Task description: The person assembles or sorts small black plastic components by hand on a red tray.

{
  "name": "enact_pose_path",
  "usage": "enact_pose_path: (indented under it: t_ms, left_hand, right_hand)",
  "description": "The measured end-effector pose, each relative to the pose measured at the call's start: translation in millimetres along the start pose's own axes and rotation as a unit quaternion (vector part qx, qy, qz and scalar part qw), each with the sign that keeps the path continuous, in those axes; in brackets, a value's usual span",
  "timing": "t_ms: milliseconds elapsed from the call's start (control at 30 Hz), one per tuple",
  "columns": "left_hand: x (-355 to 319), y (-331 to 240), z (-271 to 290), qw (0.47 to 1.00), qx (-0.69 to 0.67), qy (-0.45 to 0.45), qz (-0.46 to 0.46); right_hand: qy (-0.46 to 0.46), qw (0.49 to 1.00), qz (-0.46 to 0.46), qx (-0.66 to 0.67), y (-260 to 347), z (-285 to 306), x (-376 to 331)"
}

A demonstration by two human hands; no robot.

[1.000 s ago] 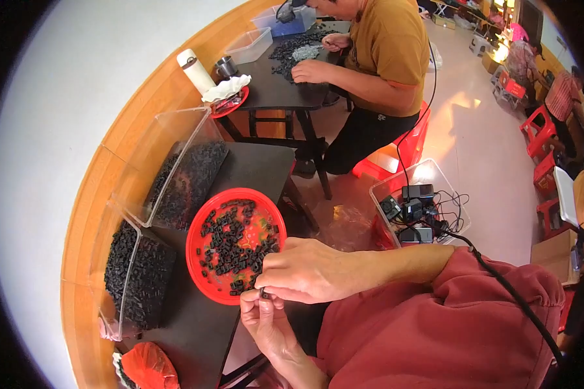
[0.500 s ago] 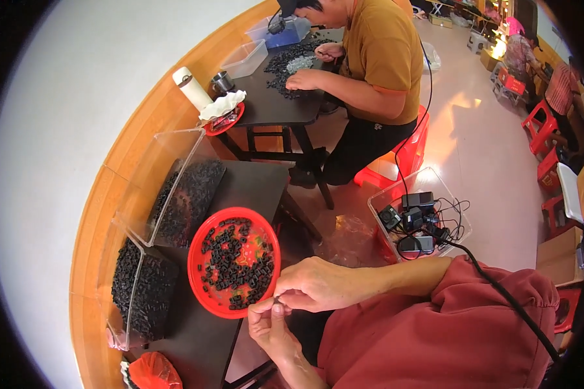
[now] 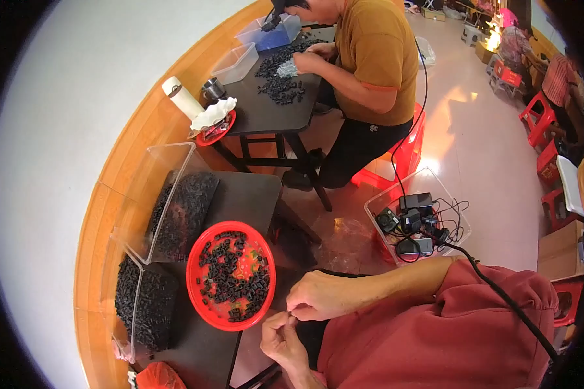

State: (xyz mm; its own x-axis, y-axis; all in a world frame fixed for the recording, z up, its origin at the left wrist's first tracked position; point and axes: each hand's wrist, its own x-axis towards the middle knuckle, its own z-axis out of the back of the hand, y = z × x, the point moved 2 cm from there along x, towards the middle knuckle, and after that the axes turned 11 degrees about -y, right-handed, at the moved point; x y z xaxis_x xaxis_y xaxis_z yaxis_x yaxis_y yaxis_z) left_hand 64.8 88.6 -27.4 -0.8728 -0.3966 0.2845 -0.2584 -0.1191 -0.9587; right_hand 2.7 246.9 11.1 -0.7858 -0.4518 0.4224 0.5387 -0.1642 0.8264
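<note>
At the far left, two clear plastic bins with thin, glossy walls stand along the orange wall band, each heaped with small black moulded parts that read as a rough, matte mass. Just right of them, on the dark table, sits a round red plastic tray, shallow and smooth-rimmed, scattered with the same small black pieces, blocky and short.

Right of the tray's lower rim, the left hand has its fingertips pinched together on something tiny; the piece itself is too small to make out. The right hand lies just above it, fingers curled in and its fingertips meeting those of the left hand at the same spot, near the tray's edge. Whether each hand grips a separate part cannot be told. A red soft-cloth sleeve covers the right arm.

Farther right, a clear plastic box on the glossy floor holds black chargers and tangled cables. Beyond, a person in a mustard shirt sits on a red stool at another dark table.

Compared with half a second ago, the hands sit in much the same pinch beside the tray; the view has tilted slightly, so the tray appears shifted to the right.
</note>
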Motion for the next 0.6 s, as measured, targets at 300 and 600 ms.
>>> enact_pose_path:
  t_ms: [300, 600]
  left_hand:
    - [-20, -1, 6, 0.992, 0.115, 0.045, -0.004]
    - [-28, 18, 5, 0.989, -0.008, -0.011, 0.148]
  right_hand:
    - [0.134, 0.965, -0.170, 0.148, -10, 1, -7]
    - [0.094, 0.975, -0.161, 0.117, -15, -7, -14]
